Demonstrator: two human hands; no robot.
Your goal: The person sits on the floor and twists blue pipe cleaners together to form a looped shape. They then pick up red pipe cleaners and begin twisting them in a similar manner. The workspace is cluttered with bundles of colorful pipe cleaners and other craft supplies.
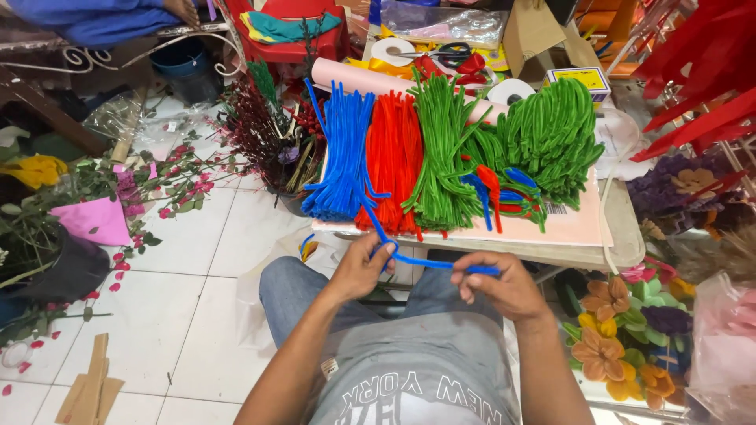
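My left hand (361,267) and my right hand (504,285) both grip one blue pipe cleaner (429,262) stretched between them above my lap. Its left end is bent into a loop at my left fingers and its tail runs up toward the table. On the small table (622,228) in front of me lie bundles of pipe cleaners: blue (340,149), red (394,157), green (441,149) and a curled green heap (551,134). A few bent red and blue pieces (496,193) lie between them.
Tape rolls (512,90), scissors (453,53) and a pink paper roll (370,79) sit behind the bundles. Artificial flowers (614,330) stand at my right, a bucket of dark red sprigs (268,134) and rose stems (157,181) at my left on the white tiled floor. Another person's foot (185,9) shows top left.
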